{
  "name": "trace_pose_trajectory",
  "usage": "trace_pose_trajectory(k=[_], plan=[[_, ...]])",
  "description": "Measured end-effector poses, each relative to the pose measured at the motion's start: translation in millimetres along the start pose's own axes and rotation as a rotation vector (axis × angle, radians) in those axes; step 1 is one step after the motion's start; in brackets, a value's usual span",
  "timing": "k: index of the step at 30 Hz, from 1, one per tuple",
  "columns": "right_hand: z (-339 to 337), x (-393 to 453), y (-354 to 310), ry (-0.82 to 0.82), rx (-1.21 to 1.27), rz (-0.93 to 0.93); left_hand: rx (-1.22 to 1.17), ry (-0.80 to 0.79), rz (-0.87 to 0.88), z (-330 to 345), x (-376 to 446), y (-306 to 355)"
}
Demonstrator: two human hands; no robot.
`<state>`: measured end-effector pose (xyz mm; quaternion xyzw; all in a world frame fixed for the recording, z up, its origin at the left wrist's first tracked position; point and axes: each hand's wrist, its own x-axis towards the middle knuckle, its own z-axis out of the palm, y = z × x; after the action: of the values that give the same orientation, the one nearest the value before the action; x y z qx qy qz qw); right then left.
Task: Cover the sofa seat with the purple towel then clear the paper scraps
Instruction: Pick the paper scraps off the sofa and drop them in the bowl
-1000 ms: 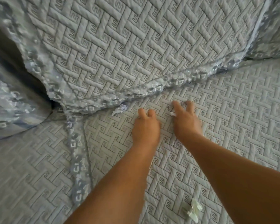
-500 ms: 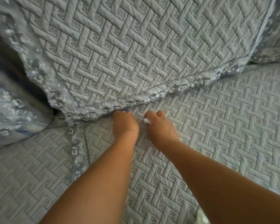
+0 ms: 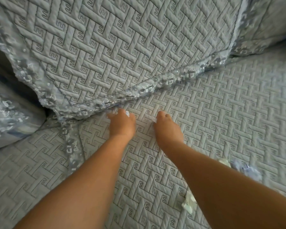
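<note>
At the far edge of the seat [image 3: 221, 113], where the back cushion [image 3: 122, 52] meets it, both hands work close together. Left hand [image 3: 121, 123]: grip closed, fingers curled, with a white scrap [image 3: 127, 114] showing at the knuckles; it appears pinched there, though the fingertips are hidden. Right hand [image 3: 168, 129]: grip narrow, fingers bent onto a second white scrap [image 3: 153, 120] lying on the seat; whether it is lifted or only pressed cannot be told.

More scraps remain near: one pale piece [image 3: 188, 203] just beside the right forearm, and a bluish cluster [image 3: 244, 169] to the right of it.

No purple towel is in view. The seat shows only its grey-blue quilted cover, so the covering step cannot be confirmed from this view.

Risks:
- A scrap at the seam may be pushed under the cushion's lace trim [image 3: 139, 91] if the fingers slide rather than pinch.
- Small, light pieces may drop from a full hand while another is collected.
- The right forearm may brush the near scraps and sweep them off the seat.
- Pale paper on pale quilting is easily overlooked.

Markings: no brand, label or legible writing is visible. The quilting carries only a repeating stitched key motif.
</note>
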<state>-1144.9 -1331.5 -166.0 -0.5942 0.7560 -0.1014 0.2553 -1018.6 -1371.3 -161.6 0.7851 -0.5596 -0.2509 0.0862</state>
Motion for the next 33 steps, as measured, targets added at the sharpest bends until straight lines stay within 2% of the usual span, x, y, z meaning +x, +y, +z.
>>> trace_pose_trajectory(k=[4,8,16,19,24,26,33], plan=[[-16.2,-17.1,13.9,-0.022,0.119,0.017,-0.115,0.025,0.144,5.3,-32.8,21.6],[-40.0,-36.4,32.3,0.040,0.166,0.043,-0.198,0.008,0.208,10.5,-71.6,46.7],[-79.7,-92.5,99.2,0.132,0.066,0.073,-0.067,-0.088,0.313,30.1,-143.7,51.8],[-82.4,-107.1,118.3,0.084,0.073,0.128,-0.020,-0.068,0.277,34.4,-154.4,51.6],[-76.9,-118.9,124.6,0.071,0.051,0.114,-0.098,0.043,0.044,26.1,-147.2,39.9],[-72.5,-119.5,124.5,0.077,0.037,0.108,-0.103,0.046,0.017,21.1,-141.2,33.2],[-54.9,-117.1,122.1,-0.052,-0.032,0.181,0.025,-0.005,0.278,46.2,-127.7,40.6]])
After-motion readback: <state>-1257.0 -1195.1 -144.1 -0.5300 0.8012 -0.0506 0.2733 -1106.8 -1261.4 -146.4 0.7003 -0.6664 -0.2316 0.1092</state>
